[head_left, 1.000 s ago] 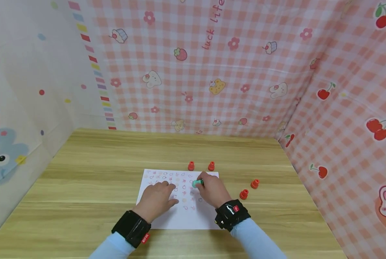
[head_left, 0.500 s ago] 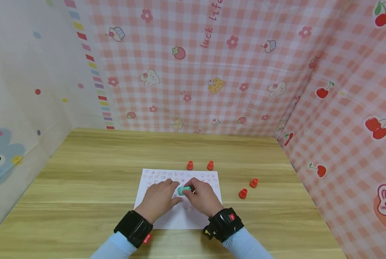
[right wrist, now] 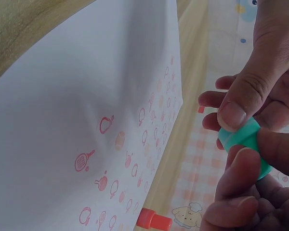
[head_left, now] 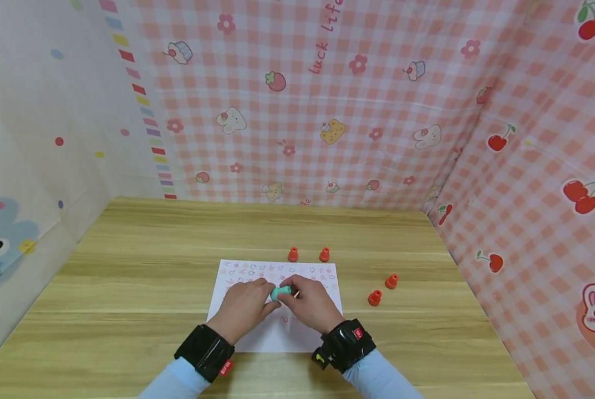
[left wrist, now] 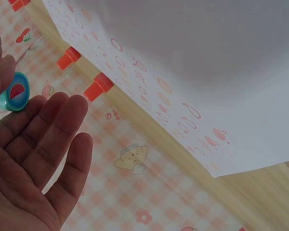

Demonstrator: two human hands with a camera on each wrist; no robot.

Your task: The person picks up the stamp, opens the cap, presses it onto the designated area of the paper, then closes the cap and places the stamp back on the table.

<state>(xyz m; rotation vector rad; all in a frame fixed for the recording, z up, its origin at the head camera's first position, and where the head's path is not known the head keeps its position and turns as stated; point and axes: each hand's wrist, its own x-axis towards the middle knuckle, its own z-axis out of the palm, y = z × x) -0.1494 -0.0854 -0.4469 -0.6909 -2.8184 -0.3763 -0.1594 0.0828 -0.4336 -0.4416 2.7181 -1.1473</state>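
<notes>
Noting a two-handed grip: my right hand [head_left: 313, 302] pinches the green stamp [head_left: 280, 292] between thumb and fingers at one end, and my left hand [head_left: 241, 307] has its thumb and forefinger on the other, its remaining fingers extended. Change: one second ago the stamp was in my right hand alone, over the right part of the sheet; by half a second ago it had been brought in beside my left hand, and now both hands are on it. My judgement: printing is paused, since the stamp is held clear of the paper. Whether I am pulling, twisting or merely steadying it, I cannot tell.

Right wrist view: white sheet [head_left: 264, 341] lies below my grip, with rows of small prints [right wrist: 82, 162] in red and orange, including rackets. The band of paper nearest my body is bare, so room seems to remain. Two red stamps [head_left: 293, 255] stand beyond my grip, just past the sheet's far edge; another red pair [head_left: 375, 298] stands to its right, off the paper. None of these four is being touched.
</notes>
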